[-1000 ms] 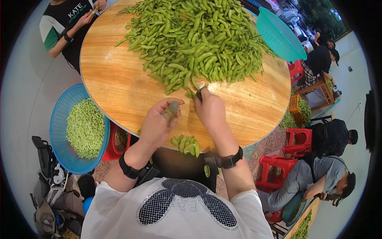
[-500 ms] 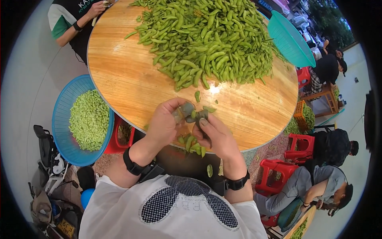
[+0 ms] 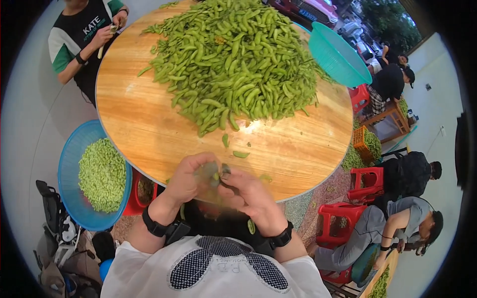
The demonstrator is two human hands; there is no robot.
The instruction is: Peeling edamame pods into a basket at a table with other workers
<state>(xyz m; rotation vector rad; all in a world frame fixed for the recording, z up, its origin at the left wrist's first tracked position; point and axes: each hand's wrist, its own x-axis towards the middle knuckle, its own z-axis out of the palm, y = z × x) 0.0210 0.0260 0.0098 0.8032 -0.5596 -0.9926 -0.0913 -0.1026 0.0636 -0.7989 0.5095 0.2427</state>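
At the near edge of the round wooden table (image 3: pixel 149 144), my left hand (image 3: pixel 189 181) is closed, pinching a green soybean pod (image 3: pixel 215 176) of which only a small part shows. My right hand (image 3: pixel 251 193) meets it from the other side, thumb and bent fingers closing at the pod. Dark grey-green coverings sit on some fingertips, and motion smears the fingers. Beyond my hands lie two loose pods, one upright (image 3: pixel 225 140) and one sideways (image 3: pixel 241 154). A large heap of green pods (image 3: pixel 238 64) covers the table's far part.
A blue basket (image 3: pixel 67 186) of shelled beans (image 3: pixel 103 176) stands left of the table, beside a red stool (image 3: pixel 136 196). A turquoise basket (image 3: pixel 340 54) leans at the far right. Another person (image 3: pixel 82 39) works at the far left. More people and red stools (image 3: pixel 340 218) are on the right.
The view has shifted, so the table and heap sit differently in the picture. My hands stay together at the pod, their fingers now blurred. More of the far-left person shows.
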